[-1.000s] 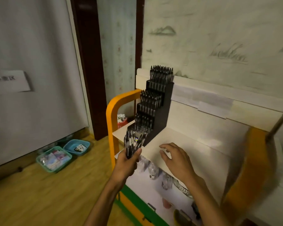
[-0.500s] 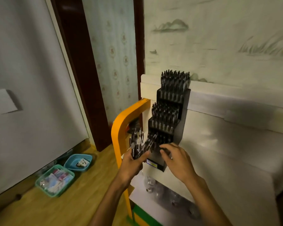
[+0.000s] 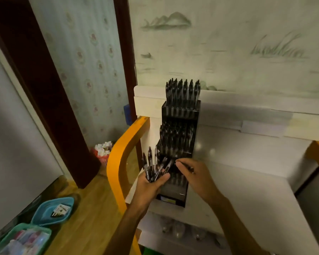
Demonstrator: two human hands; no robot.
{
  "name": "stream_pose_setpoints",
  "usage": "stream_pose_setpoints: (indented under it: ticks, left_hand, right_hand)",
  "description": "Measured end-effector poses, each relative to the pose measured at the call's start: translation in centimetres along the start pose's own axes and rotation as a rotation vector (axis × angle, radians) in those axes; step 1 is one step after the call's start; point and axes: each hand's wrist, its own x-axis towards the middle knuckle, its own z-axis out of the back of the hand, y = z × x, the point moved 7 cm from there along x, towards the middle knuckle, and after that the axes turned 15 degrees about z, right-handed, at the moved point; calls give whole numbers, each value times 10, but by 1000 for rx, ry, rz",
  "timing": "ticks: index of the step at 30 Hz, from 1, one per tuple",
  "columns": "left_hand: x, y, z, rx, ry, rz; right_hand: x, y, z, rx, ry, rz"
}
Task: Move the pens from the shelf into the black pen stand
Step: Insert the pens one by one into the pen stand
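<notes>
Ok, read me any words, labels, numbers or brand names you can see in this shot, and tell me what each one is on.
No text here can be read.
Yellowish label on the front base of the black pen stand, at about: too blurred to read.
Cards in the blue basket on the floor: print too small to read.
Pens in the left hand and the pen in the right hand: no markings legible.
</notes>
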Motion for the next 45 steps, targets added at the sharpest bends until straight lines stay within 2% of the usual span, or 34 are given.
stream_pose_setpoints:
  ticks: [9, 15, 21, 24, 28, 33, 37, 39, 45]
  left_hand:
    - [52, -1, 19, 94, 194, 78]
    - [70, -6, 21, 51, 315, 60]
    - [91, 9, 30, 86, 297, 84]
    - [102, 16, 46, 78, 242, 100]
    - [112, 23, 62, 79, 193, 122]
    - [112, 17, 55, 79, 262, 73]
    - [114, 19, 50, 44, 316, 125]
    - [115, 19, 50, 42, 292, 130]
    - [108, 13, 48, 8, 272, 65]
  right_hand:
    - [14, 5, -24, 315, -221, -305]
    - [19, 8, -37, 395, -361, -351]
    - [19, 3, -29, 447, -574, -359]
    - [13, 0, -15, 361, -663, -329]
    - [6, -5, -16, 42, -561, -260]
    - [4, -16, -36, -231, -382, -248]
    - [9, -20, -46, -312, -323, -240]
    - [12, -18, -49, -361, -295, -211]
    - [16, -22, -56, -438, -213, -189]
